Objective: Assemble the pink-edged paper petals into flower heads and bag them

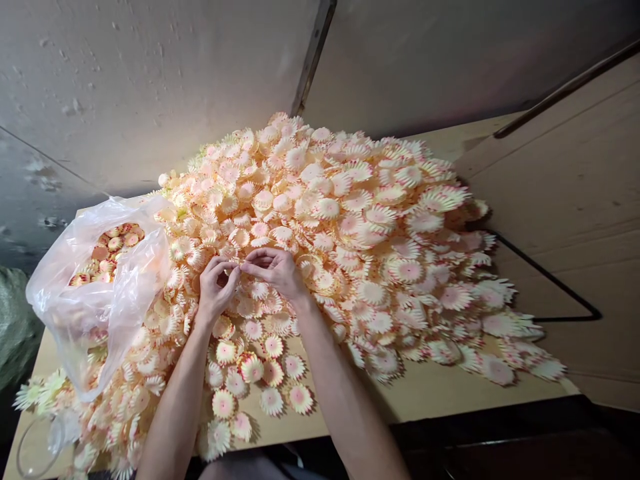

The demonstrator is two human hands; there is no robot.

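Note:
A big heap of cream and pink artificial flower heads point(350, 227) covers the wooden table point(440, 393). My left hand point(216, 288) and my right hand point(277, 270) meet over the heap's near left part, fingertips pinched together on a small flower piece point(239, 268) held between them. Both forearms reach in from the bottom edge. Loose single flowers point(273, 373) lie flat on the table between my arms.
A clear plastic bag point(100, 293) holding darker flower centres point(107, 250) sits at the left. A black cord point(550, 280) runs along the right. A grey wall point(150, 87) stands behind the table. A glass rim point(30, 453) shows at the bottom left.

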